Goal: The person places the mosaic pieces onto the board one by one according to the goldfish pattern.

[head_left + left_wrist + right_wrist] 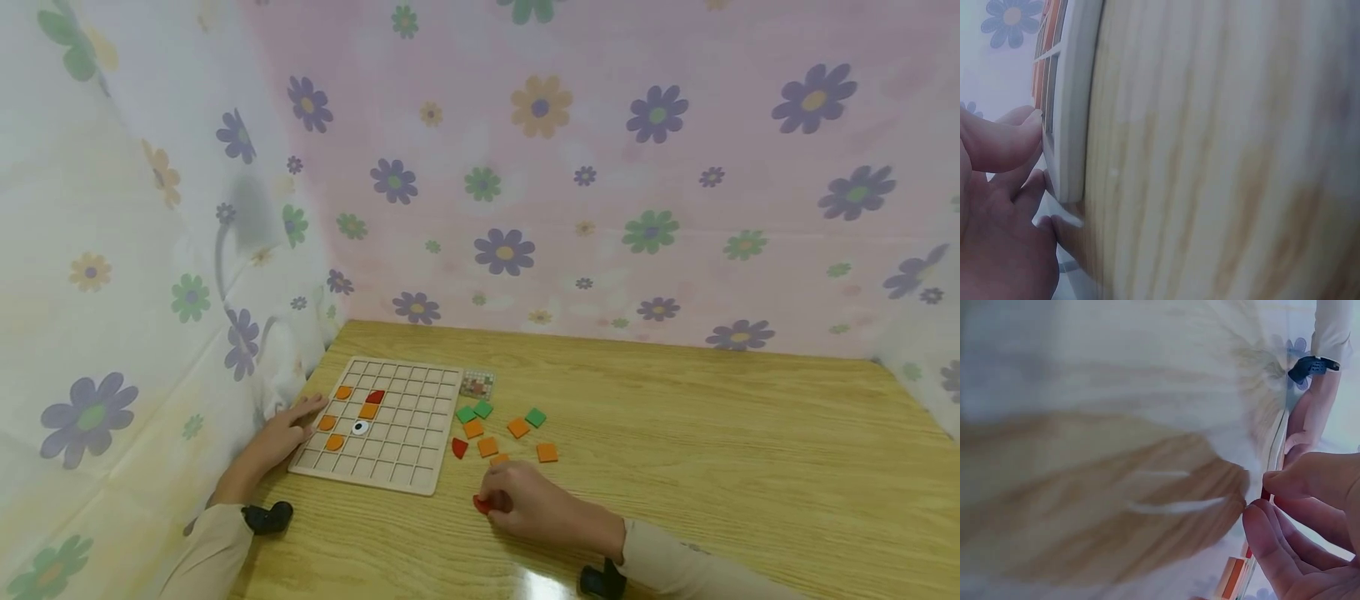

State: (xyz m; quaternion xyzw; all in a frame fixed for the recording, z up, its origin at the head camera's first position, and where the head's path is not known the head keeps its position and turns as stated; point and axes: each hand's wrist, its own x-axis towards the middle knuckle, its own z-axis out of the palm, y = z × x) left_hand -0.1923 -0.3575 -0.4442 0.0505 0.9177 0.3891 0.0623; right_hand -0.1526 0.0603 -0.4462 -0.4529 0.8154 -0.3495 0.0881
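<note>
1 red piece (478,503) in the head view, partly covered, is pinched by the right hand (532,504) near the grid board (408,442); the left hand (279,435), fingers extended, meets its left edge. Left wrist: board cut off. Right wrist: fingertips (1259,515) hide most of the piece.

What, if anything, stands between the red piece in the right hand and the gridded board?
Nothing visible: bare tabletop separates the red piece in the right hand from the board; loose tiles lie farther back.

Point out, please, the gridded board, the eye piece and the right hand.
Gridded board (402,428): head view, bare cells.
Eye piece (361,427): head view, its middle.
Right hand (529,500): head view, its back.
</note>
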